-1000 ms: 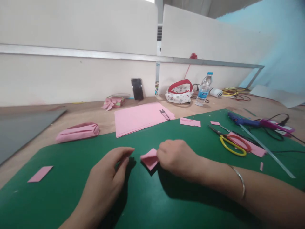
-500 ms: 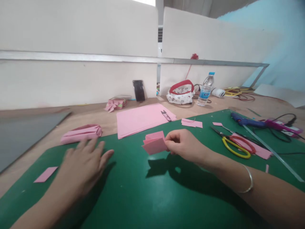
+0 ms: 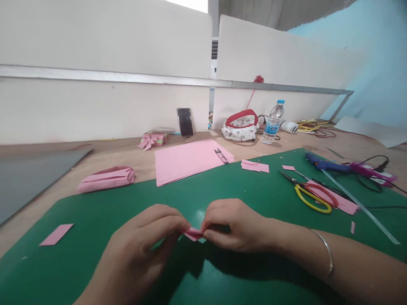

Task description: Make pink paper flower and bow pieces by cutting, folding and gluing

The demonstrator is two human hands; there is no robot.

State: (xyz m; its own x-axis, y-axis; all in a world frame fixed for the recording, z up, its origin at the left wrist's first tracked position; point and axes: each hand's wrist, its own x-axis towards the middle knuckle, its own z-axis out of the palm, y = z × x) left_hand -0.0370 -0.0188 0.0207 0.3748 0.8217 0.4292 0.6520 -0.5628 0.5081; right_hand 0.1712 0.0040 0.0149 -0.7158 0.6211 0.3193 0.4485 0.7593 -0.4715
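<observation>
Noting the two hands near the front middle of the bench, working over a green mat [image 3: 95, 214]. We see a small folded piece of pink paper [image 3: 194, 234] between them, spanning the gap from fingertips to fingertips. Left hand [image 3: 149, 237]: fingers curled, tips gripping the paper's left end; we cannot make out exactly where its thumb sits. Right hand [image 3: 233, 224]: thumb and forefinger pinching the right end. A silver bangle [image 3: 327, 250] circles the right forearm. Shadows fall on the mat below; whether the paper touches the mat we cannot tell.

Surroundings: we record a loose pink rectangle [image 3: 56, 235] at the mat's left and a folded pink bundle [image 3: 106, 182] by its far left edge. Behind the hands lies a stack of pink sheets [image 3: 186, 163], with small snips [image 3: 220, 156] resting on it. At the right we log scissors [image 3: 299, 185] with one yellow and one red handle, and a blue glue gun [image 3: 329, 164]. Farther back, a phone [image 3: 185, 122] leans against the partition [image 3: 95, 110]; a water bottle [image 3: 272, 127] stands beside a white-and-red pouch [image 3: 240, 133].
</observation>
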